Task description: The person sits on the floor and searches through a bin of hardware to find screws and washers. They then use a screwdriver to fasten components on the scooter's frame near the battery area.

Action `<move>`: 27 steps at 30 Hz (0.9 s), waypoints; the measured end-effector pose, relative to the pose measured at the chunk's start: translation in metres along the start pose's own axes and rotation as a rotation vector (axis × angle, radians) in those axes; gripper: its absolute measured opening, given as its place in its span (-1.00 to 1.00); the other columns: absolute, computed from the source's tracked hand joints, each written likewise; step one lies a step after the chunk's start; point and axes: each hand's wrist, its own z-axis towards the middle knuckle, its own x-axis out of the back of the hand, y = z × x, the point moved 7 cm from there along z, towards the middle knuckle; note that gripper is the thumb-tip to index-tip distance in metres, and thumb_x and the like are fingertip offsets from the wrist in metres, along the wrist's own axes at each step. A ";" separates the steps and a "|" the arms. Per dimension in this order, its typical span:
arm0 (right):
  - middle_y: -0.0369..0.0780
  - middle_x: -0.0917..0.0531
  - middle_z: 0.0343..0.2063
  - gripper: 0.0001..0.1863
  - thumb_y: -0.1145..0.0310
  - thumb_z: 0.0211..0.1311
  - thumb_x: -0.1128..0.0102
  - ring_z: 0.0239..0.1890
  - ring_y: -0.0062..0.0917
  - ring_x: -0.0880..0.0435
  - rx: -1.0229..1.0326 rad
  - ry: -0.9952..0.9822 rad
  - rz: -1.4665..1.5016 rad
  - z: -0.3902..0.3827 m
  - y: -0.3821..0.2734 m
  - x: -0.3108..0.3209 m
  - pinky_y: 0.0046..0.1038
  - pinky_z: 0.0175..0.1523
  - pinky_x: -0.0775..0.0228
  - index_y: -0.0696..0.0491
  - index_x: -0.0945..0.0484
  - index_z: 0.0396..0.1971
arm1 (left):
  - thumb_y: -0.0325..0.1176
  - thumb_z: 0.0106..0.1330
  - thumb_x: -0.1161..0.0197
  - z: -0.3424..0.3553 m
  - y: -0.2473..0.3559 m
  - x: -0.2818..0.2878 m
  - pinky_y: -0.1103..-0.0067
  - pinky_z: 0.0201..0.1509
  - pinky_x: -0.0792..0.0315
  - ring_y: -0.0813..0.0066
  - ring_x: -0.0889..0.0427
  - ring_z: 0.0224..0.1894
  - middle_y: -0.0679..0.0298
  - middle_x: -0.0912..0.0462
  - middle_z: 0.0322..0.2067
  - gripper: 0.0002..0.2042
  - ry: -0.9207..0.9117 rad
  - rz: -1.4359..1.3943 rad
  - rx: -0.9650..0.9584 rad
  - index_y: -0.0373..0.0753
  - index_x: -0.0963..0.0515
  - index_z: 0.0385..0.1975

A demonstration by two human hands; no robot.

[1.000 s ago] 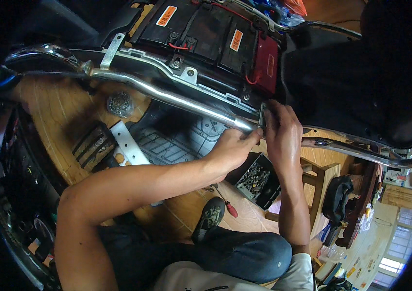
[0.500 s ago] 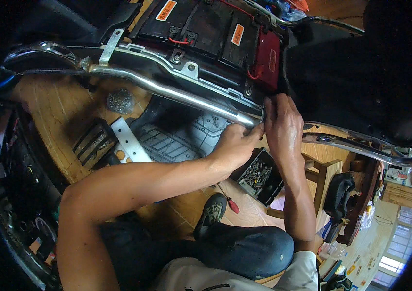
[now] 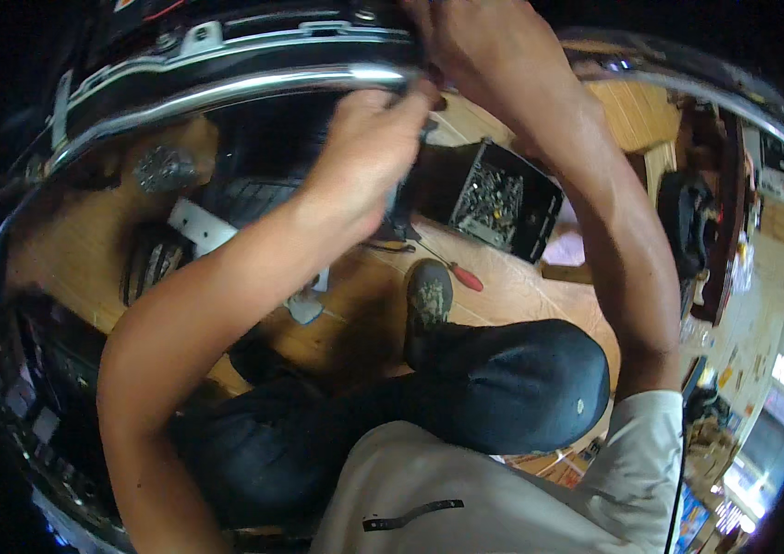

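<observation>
- Wood-toned floor (image 3: 69, 263) below; black box (image 3: 541, 224) of small metal parts (image 3: 497, 198) on it, red-handled screwdriver (image 3: 466, 276) near.
- Metal bar (image 3: 355, 74) crosses above the floor. Left hand (image 3: 369, 143) at its right end, fingers bunched; cannot tell what they pinch.
- Right hand (image 3: 480, 42) just beside, curled; cannot tell whether it grips anything.
- Changed: view has dipped. Bar and hands sit higher, more pale shirt (image 3: 503, 508) shows. Hands still meet at that bar end, so work seems unfinished there.
- Hard to read: right fingertips lost in shadow at the top; left hand blurred; bar's tip covered by fingers.
</observation>
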 end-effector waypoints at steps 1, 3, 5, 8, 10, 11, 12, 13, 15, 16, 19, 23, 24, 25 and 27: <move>0.07 -0.67 -0.04 -0.57 0.16 0.49 0.11 -0.01 -0.03 -0.69 -0.027 -0.062 0.017 -0.004 0.003 0.009 -0.20 0.12 -0.55 0.23 -0.51 0.03 | -0.10 0.52 -0.20 -0.001 0.003 -0.002 0.67 -0.44 -0.09 0.72 -0.21 -0.52 0.51 -0.44 -0.46 -0.74 -0.033 -0.064 -0.004 -0.15 -0.59 -0.31; 0.13 -0.67 -0.09 -0.67 0.36 0.40 0.09 -0.04 -0.04 -0.70 0.061 0.184 -0.059 -0.005 -0.007 0.019 -0.19 0.09 -0.55 0.25 -0.52 -0.03 | -0.15 0.53 -0.19 -0.001 0.001 -0.001 0.69 -0.44 -0.07 0.74 -0.20 -0.51 0.48 -0.47 -0.44 -0.76 -0.019 -0.037 0.110 -0.19 -0.59 -0.25; 0.12 -0.67 -0.13 -0.68 0.40 0.36 0.08 -0.09 -0.06 -0.71 0.109 0.217 -0.093 -0.004 -0.009 0.013 -0.19 0.05 -0.57 0.26 -0.51 -0.03 | -0.16 0.53 -0.19 -0.001 0.004 -0.002 0.69 -0.43 -0.08 0.74 -0.20 -0.50 0.46 -0.48 -0.42 -0.77 -0.011 -0.035 0.124 -0.20 -0.59 -0.22; 0.03 -0.69 -0.18 -0.71 0.41 0.31 0.02 -0.16 -0.19 -0.75 0.175 0.310 -0.188 -0.004 -0.011 0.005 -0.26 -0.06 -0.62 0.23 -0.56 -0.09 | -0.17 0.52 -0.20 0.000 0.005 0.000 0.69 -0.43 -0.08 0.74 -0.20 -0.49 0.45 -0.50 -0.38 -0.79 0.003 -0.034 0.119 -0.18 -0.59 -0.19; -0.02 -0.70 -0.21 -0.75 0.40 0.28 -0.05 -0.18 -0.26 -0.76 0.193 0.374 -0.274 -0.005 -0.012 0.000 -0.31 -0.11 -0.63 0.19 -0.61 -0.15 | -0.18 0.52 -0.21 0.001 0.003 0.001 0.69 -0.42 -0.08 0.74 -0.20 -0.48 0.44 -0.51 -0.35 -0.81 -0.012 -0.042 0.109 -0.17 -0.59 -0.17; -0.04 -0.71 -0.23 -0.77 0.40 0.26 -0.08 -0.19 -0.28 -0.77 0.213 0.397 -0.268 -0.004 -0.013 -0.002 -0.33 -0.13 -0.63 0.17 -0.63 -0.19 | -0.18 0.52 -0.21 0.001 0.002 0.002 0.70 -0.42 -0.08 0.74 -0.20 -0.48 0.44 -0.50 -0.34 -0.81 -0.021 -0.059 0.111 -0.16 -0.59 -0.16; -0.07 -0.72 -0.26 -0.80 0.39 0.24 -0.12 -0.20 -0.30 -0.77 0.233 0.422 -0.263 -0.002 -0.016 -0.001 -0.34 -0.15 -0.64 0.14 -0.65 -0.24 | -0.19 0.52 -0.21 0.001 0.001 0.002 0.70 -0.42 -0.08 0.74 -0.20 -0.47 0.44 -0.50 -0.33 -0.82 -0.032 -0.082 0.117 -0.15 -0.58 -0.14; -0.09 -0.74 -0.28 -0.82 0.39 0.22 -0.15 -0.22 -0.32 -0.78 0.251 0.447 -0.258 -0.003 -0.017 0.000 -0.36 -0.17 -0.64 0.12 -0.68 -0.28 | -0.19 0.52 -0.21 0.001 0.000 0.001 0.70 -0.42 -0.09 0.74 -0.19 -0.47 0.44 -0.50 -0.33 -0.82 -0.044 -0.105 0.121 -0.15 -0.58 -0.13; -0.12 -0.75 -0.33 -0.84 0.39 0.19 -0.19 -0.25 -0.33 -0.79 0.233 0.399 -0.254 -0.001 -0.013 -0.002 -0.37 -0.20 -0.64 0.09 -0.70 -0.31 | -0.20 0.52 -0.21 0.001 -0.001 0.002 0.71 -0.42 -0.10 0.73 -0.19 -0.48 0.44 -0.49 -0.33 -0.83 -0.037 -0.090 0.134 -0.14 -0.57 -0.12; -0.13 -0.76 -0.35 -0.85 0.38 0.17 -0.21 -0.26 -0.33 -0.79 0.223 0.378 -0.253 -0.002 -0.010 -0.003 -0.37 -0.22 -0.65 0.08 -0.71 -0.33 | -0.20 0.52 -0.21 0.001 0.000 0.002 0.71 -0.42 -0.10 0.73 -0.18 -0.48 0.45 -0.49 -0.34 -0.83 -0.035 -0.081 0.137 -0.14 -0.57 -0.12; -0.14 -0.77 -0.35 -0.82 0.39 0.15 -0.22 -0.26 -0.34 -0.80 0.297 0.281 -0.301 0.002 -0.010 -0.008 -0.35 -0.22 -0.65 0.09 -0.72 -0.29 | -0.19 0.52 -0.21 0.001 0.002 0.001 0.70 -0.44 -0.13 0.73 -0.19 -0.48 0.43 -0.48 -0.35 -0.82 -0.013 -0.113 0.130 -0.17 -0.55 -0.16; -0.19 -0.78 -0.34 -0.78 0.38 0.15 -0.22 -0.23 -0.37 -0.79 0.452 0.651 -0.355 -0.024 -0.019 -0.002 -0.34 -0.22 -0.64 0.12 -0.73 -0.27 | -0.20 0.53 -0.20 0.001 0.005 0.000 0.69 -0.44 -0.16 0.72 -0.27 -0.45 0.41 -0.48 -0.37 -0.81 -0.026 -0.066 0.139 -0.20 -0.53 -0.19; -0.19 -0.78 -0.33 -0.79 0.37 0.14 -0.23 -0.22 -0.38 -0.79 0.413 0.615 -0.321 -0.018 -0.019 -0.005 -0.34 -0.21 -0.64 0.10 -0.74 -0.27 | -0.20 0.53 -0.19 0.001 0.005 0.000 0.69 -0.44 -0.16 0.72 -0.28 -0.45 0.41 -0.48 -0.37 -0.81 -0.027 -0.058 0.139 -0.20 -0.53 -0.19; -0.19 -0.78 -0.32 -0.79 0.37 0.14 -0.23 -0.21 -0.38 -0.79 0.373 0.580 -0.289 -0.014 -0.020 -0.006 -0.34 -0.21 -0.64 0.09 -0.75 -0.27 | -0.20 0.52 -0.20 0.000 0.004 0.002 0.69 -0.43 -0.17 0.71 -0.30 -0.44 0.40 -0.48 -0.37 -0.81 0.006 -0.052 0.152 -0.20 -0.53 -0.19; -0.18 -0.79 -0.29 -0.79 0.37 0.14 -0.25 -0.18 -0.39 -0.79 0.281 0.390 -0.227 0.001 -0.020 -0.012 -0.34 -0.19 -0.65 0.05 -0.77 -0.26 | -0.21 0.52 -0.19 0.000 0.004 0.003 0.69 -0.42 -0.18 0.71 -0.30 -0.44 0.41 -0.49 -0.36 -0.82 0.025 -0.038 0.155 -0.19 -0.53 -0.20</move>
